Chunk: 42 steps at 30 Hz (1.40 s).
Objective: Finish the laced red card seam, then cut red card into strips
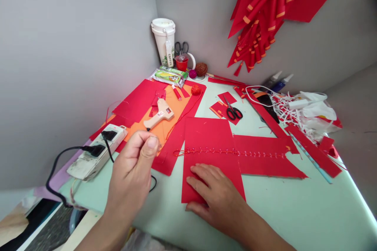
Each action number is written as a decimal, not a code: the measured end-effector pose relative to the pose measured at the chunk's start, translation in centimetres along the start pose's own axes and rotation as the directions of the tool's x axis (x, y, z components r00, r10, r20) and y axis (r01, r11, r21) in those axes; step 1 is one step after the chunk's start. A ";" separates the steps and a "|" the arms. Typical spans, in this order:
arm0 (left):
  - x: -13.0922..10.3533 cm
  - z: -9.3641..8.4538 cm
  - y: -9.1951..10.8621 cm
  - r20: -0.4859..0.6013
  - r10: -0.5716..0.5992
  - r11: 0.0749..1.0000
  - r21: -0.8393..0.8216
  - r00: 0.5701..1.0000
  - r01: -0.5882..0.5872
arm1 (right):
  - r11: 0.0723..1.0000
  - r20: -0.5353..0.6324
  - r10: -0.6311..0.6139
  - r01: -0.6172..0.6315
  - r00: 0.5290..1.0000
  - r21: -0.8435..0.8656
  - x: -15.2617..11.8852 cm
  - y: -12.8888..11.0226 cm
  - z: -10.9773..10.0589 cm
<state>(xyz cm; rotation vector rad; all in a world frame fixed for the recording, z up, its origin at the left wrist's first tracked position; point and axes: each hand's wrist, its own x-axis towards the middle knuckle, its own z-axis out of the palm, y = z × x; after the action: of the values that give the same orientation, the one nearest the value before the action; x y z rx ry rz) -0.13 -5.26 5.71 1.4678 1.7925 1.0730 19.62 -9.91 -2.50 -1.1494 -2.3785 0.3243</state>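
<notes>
My left hand (129, 172) is raised at the near left of the table, thumb pressed onto curled fingers. Whatever it may pinch is too small or hidden to make out. My right hand (216, 194) lies palm down, fingers stretched, on a red paper sheet (206, 133). Across that sheet runs a knotted red cord (215, 151), looped at its left end. The cord continues over a red paper strip (265, 166) with a notched right end. Just beyond my left hand, a pale glue gun (160, 114) rests on orange paper (181, 104).
A white power strip (97, 153) with black plugs stands at the left edge. Black-handled scissors (234, 113) lie on red scraps. At the back are a white cup (164, 41) and a red yarn ball (196, 90). White paper shreds (290, 108) pile up right; red paper firecrackers (262, 19) hang above.
</notes>
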 end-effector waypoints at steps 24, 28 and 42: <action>-1.7 3.1 -4.0 0.281 -0.031 0.980 0.199 0.959 -0.027 | 0.992 -0.090 -0.076 0.085 0.993 0.097 1.2 -0.1 -2.2; -2.4 3.0 -4.5 0.322 -0.071 0.975 0.224 0.944 -0.003 | 1.000 -0.236 -0.003 0.005 0.972 0.007 0.9 0.8 -4.6; -3.2 3.2 -4.4 0.601 -0.230 0.852 0.504 0.766 -0.140 | 0.902 -0.218 0.176 -0.246 0.960 -0.355 -8.1 8.1 -6.4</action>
<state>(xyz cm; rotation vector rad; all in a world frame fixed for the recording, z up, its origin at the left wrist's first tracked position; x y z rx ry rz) 0.99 -7.95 0.12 1.7964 1.6257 -0.0388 32.64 -11.20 -2.80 -1.5479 -2.2130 -0.1794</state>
